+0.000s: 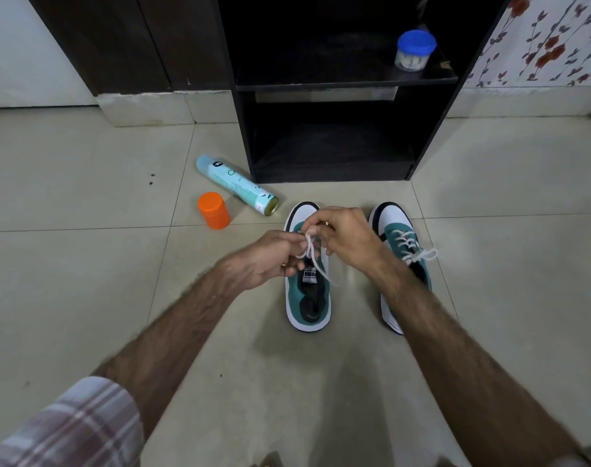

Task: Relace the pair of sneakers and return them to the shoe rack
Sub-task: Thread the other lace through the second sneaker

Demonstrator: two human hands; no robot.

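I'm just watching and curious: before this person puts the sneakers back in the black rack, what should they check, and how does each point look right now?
1. Right sneaker laced and tied: ok, a bow shows.
2. Left sneaker tied: not ok; the left hand and right hand hold its white lace mid-knot.
3. Lace through every eyelet of that shoe: cannot tell, hands cover them.
4. Shoe rack bottom shelf free: ok.
5. Floor path to the rack: ok; the spray can and orange jar lie off to the left.
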